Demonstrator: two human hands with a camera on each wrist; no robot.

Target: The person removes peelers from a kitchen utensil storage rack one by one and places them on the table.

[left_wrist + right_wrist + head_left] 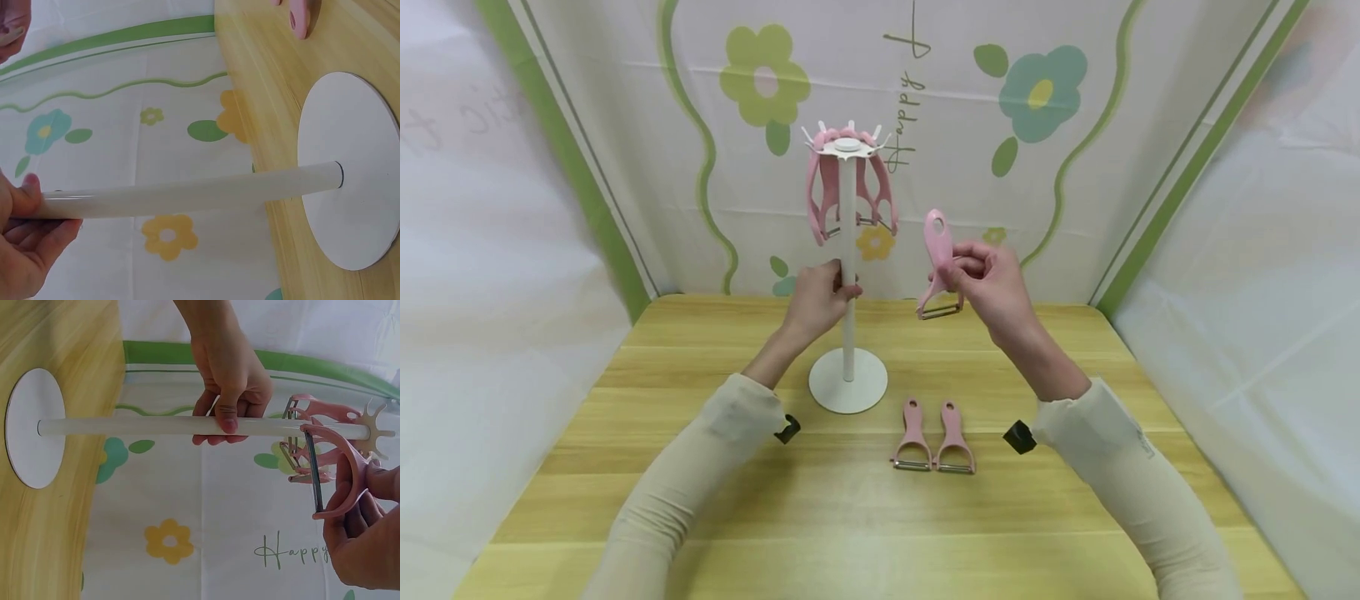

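Observation:
A white stand with a round base (848, 392) and a hooked top ring (848, 147) stands upright on the table. Several pink peelers (883, 196) hang from its hooks. My left hand (817, 302) grips the pole (156, 194) partway up, thumb in front. To the right of the stand, my right hand (992, 287) pinches another pink peeler (937, 242) by its handle, raised off the table with the holed end up and the blade down. In the right wrist view this peeler's blade (314, 472) shows in front of the pole and the hanging peelers.
Two more pink peelers (913, 437) lie side by side on the wooden table (737, 508), right of the base and nearer to me. A white cloth with printed flowers (940, 108) forms the back wall, and white cloth sides (1247, 250) rise at left and right.

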